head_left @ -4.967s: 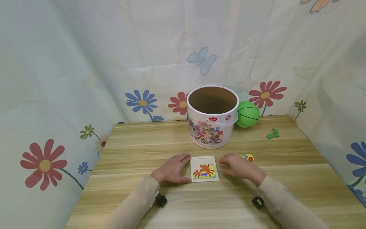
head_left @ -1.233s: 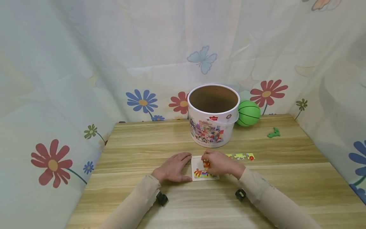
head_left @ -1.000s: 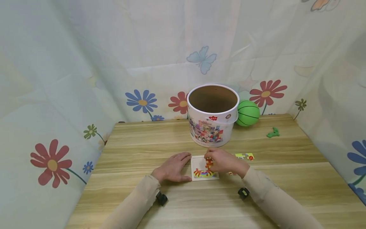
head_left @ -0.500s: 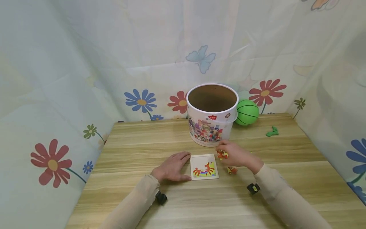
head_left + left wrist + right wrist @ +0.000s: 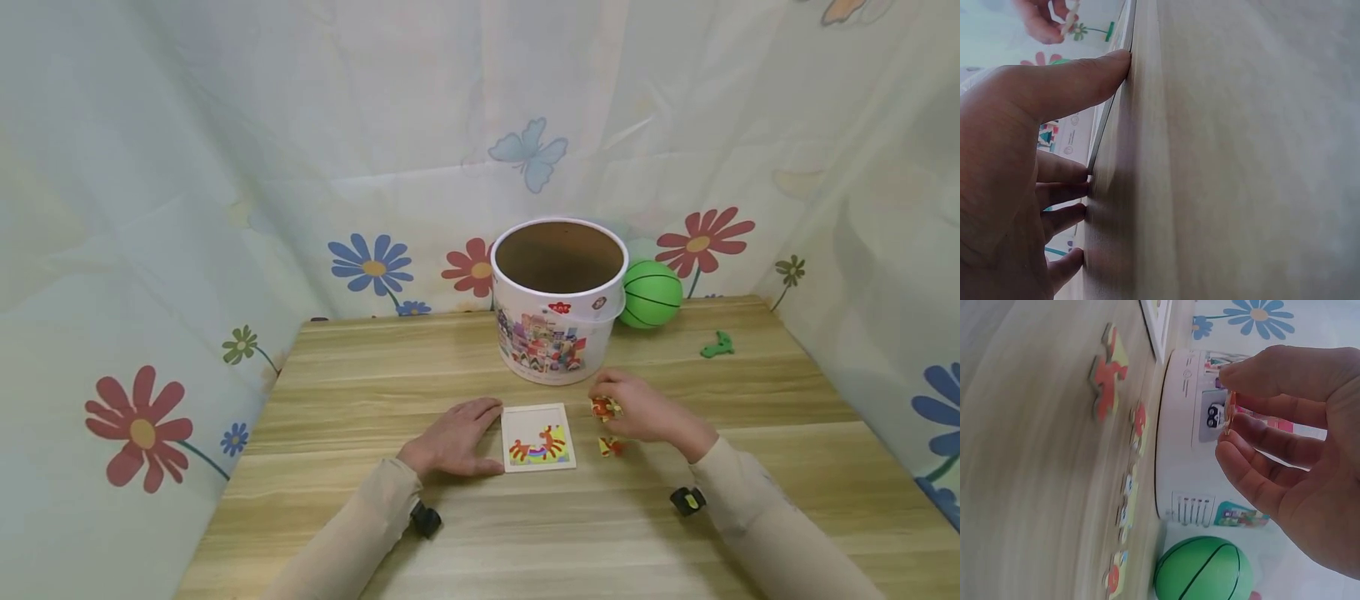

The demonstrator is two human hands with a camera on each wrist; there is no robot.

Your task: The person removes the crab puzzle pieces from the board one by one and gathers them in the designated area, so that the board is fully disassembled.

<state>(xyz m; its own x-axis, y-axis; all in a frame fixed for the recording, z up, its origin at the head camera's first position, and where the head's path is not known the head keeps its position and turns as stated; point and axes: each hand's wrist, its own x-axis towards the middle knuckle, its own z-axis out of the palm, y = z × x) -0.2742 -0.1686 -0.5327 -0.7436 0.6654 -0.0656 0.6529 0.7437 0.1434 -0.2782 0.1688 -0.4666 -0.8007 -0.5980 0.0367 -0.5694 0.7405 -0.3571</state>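
A square puzzle tray point(image 5: 529, 419) lies on the table, with joined red, yellow and rainbow pieces point(image 5: 537, 450) along its lower part and bare board above. At its left edge rests my left hand point(image 5: 453, 442); the thumb point(image 5: 1094, 78) and fingertips touch the rim. Right of the tray, my right hand point(image 5: 647, 412) pinches an orange-red puzzle piece point(image 5: 1230, 411) between thumb and fingers, raised off the table. A loose red and yellow piece point(image 5: 611, 447) lies below that hand. Several more pieces point(image 5: 1139, 425) lie in a row in the right wrist view, hidden by the hand in the head view.
Behind the tray stands a large white bucket point(image 5: 555, 350) with an open top. A green ball point(image 5: 651, 294) sits against its right side. Farther right lies a small green toy point(image 5: 717, 345). Flowered curtains point(image 5: 420, 125) hang around the table's back and sides.
A second ago my right hand held the orange-red piece over the tray. It has moved right, off the tray, still pinching that piece. My left hand has stayed at the rim.
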